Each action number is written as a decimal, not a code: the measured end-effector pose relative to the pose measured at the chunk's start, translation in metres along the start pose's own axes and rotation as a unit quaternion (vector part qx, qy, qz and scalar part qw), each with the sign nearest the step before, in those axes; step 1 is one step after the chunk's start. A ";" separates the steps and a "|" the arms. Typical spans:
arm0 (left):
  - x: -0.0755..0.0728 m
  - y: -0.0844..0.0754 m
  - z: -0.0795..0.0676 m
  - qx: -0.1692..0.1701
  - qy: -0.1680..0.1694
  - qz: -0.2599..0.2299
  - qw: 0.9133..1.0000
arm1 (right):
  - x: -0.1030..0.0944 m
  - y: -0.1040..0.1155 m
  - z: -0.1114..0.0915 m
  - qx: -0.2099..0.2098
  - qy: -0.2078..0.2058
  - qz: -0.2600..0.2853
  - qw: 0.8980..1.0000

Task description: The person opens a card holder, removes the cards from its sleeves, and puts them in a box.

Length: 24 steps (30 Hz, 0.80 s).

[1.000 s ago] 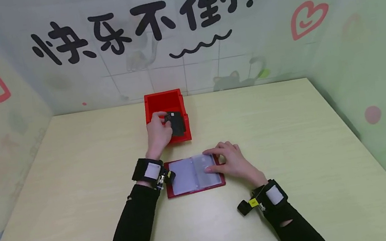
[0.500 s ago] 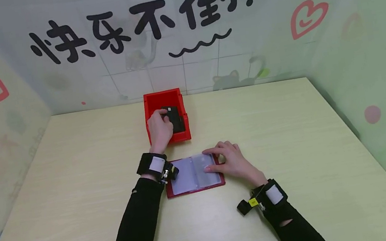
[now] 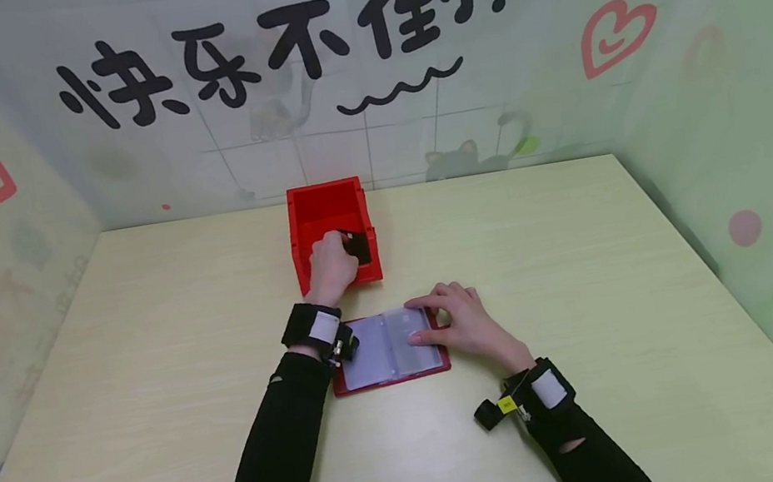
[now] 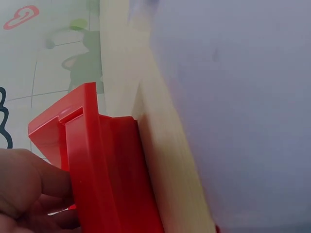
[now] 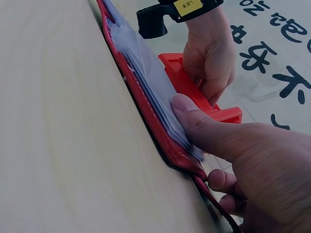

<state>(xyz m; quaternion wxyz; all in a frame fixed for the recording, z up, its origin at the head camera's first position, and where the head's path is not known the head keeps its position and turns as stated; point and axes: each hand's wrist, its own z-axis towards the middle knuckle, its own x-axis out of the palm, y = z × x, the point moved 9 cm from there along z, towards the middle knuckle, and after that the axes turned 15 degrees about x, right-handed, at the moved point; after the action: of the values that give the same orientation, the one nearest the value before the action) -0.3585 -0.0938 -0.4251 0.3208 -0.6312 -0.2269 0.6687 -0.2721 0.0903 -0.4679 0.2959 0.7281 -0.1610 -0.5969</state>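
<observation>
My left hand (image 3: 333, 265) reaches down into a red plastic bin (image 3: 325, 200) at the back of the table. Beside its fingers, dark flat cards (image 3: 359, 247) lie in the bin. The fingertips are hidden by the hand and, in the left wrist view, by the bin wall (image 4: 114, 179), so any grip on a card cannot be seen. Nearer lies a dark red card holder (image 3: 394, 381), spread open with clear plastic sleeves (image 3: 366, 354). My right hand (image 3: 463, 321) holds its right edge. In the right wrist view the thumb (image 5: 183, 103) presses the sleeves, with other fingers at the cover's edge.
The pale wooden table (image 3: 587, 260) extends to both sides. A printed backdrop (image 3: 371, 142) with large black characters rises directly behind the bin. My left wrist band and its camera (image 3: 348, 344) hang over the card holder's upper left corner.
My left hand has shifted slightly right and lower in the bin; the dark card that stood up by its fingers now shows less. My right hand and the card holder stay put.
</observation>
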 end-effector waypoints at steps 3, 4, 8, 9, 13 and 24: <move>0.002 -0.002 -0.002 -0.003 0.007 0.023 1.000 | 0.000 0.000 0.000 0.000 0.000 0.000 1.000; 0.003 -0.003 -0.002 -0.004 0.011 0.031 0.999 | 0.000 0.001 0.000 -0.001 0.000 0.000 1.000; 0.007 -0.004 -0.003 -0.011 0.027 0.055 0.998 | -0.001 0.001 -0.001 -0.004 -0.001 0.002 1.000; 0.008 -0.004 -0.003 -0.011 0.032 0.060 0.998 | -0.001 0.001 -0.001 -0.005 -0.001 0.003 1.000; 0.010 -0.003 -0.004 -0.012 0.050 0.074 0.996 | -0.001 0.002 -0.001 -0.008 -0.004 0.004 1.000; -0.003 -0.021 -0.025 0.075 -0.011 0.083 0.994 | -0.001 0.002 -0.001 -0.006 -0.008 0.000 1.000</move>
<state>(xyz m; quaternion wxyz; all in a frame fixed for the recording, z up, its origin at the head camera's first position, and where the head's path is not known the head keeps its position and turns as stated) -0.3309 -0.0836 -0.4105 0.3081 -0.6143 -0.1267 0.7153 -0.2712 0.0891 -0.4657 0.2993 0.7214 -0.1600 -0.6036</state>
